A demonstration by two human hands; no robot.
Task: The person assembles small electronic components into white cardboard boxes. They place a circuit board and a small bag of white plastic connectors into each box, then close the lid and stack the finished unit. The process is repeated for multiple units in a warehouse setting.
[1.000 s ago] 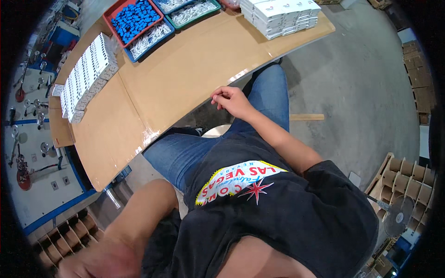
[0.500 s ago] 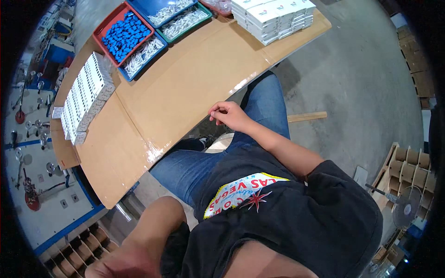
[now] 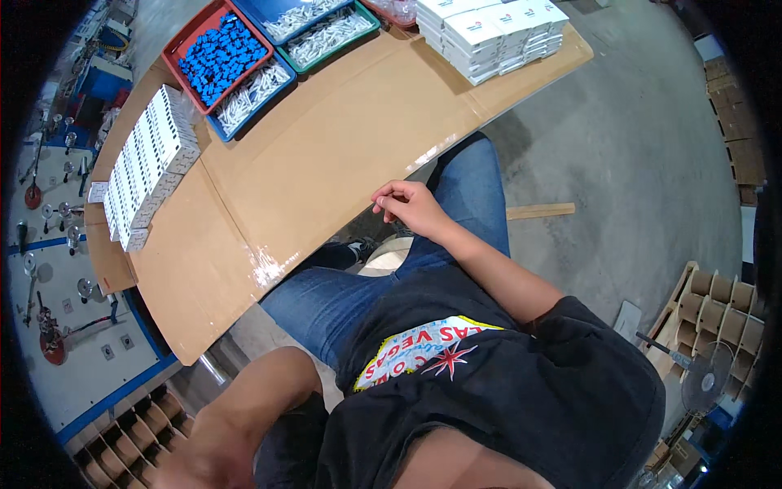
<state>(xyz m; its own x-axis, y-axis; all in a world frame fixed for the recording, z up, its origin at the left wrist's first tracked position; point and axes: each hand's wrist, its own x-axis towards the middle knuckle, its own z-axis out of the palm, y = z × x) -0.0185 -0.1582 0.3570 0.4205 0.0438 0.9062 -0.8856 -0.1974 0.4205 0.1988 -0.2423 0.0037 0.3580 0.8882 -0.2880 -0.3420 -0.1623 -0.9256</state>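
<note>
Red bin (image 3: 181,50) w/ blue parts (image 3: 218,59)

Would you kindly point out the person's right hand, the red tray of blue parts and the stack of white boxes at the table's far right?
right hand (image 3: 411,208), head view, on the back of the hand.
red tray (image 3: 173,50), head view, on its near-left rim.
stack of white boxes (image 3: 489,33), head view, on the top boxes.

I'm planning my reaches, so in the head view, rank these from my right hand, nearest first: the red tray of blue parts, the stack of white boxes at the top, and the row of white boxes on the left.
From the right hand:
1. Stack of white boxes, up at the table's far right corner.
2. Red tray of blue parts, far upper left.
3. Row of white boxes, at the left edge.
</note>
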